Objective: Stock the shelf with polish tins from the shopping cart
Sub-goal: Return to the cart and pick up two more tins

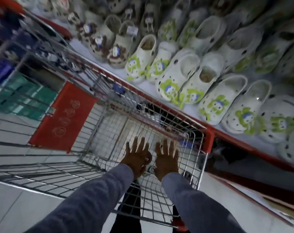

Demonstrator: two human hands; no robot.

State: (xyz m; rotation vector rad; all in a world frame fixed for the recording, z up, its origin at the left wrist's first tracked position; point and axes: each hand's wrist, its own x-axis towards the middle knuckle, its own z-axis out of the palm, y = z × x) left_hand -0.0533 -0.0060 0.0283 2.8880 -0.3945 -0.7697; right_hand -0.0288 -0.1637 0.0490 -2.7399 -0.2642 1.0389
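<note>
Pale floor tiles [12, 207] run under a shop aisle, seen tilted and blurred. Along the right runs a white shelf [190, 108] with a red front edge, packed with rows of cream foam clogs [190, 71] dotted with holes and topped with green and blue charms; farther along stand clogs with brown charms [116, 52]. At far left, stacked green boxes [25, 98] and blue packs [2, 68] show through wire.

Beside the shelf stands the shopping cart [109, 125], a basket of thin silver wire grid with red plastic corner caps and a flat red panel [64, 115] on its left side. Its floor looks mostly bare here; a small round object, too blurred to name, lies just below the hands, and a blue blurred shape sits at the near right corner. No polish tin can be clearly made out.

Both arms in blue-grey knit sleeves [96, 195] reach down into the basket. The left hand [138, 155] and right hand [167, 157] hang side by side, fingers spread wide, palms down, grasping nothing.
</note>
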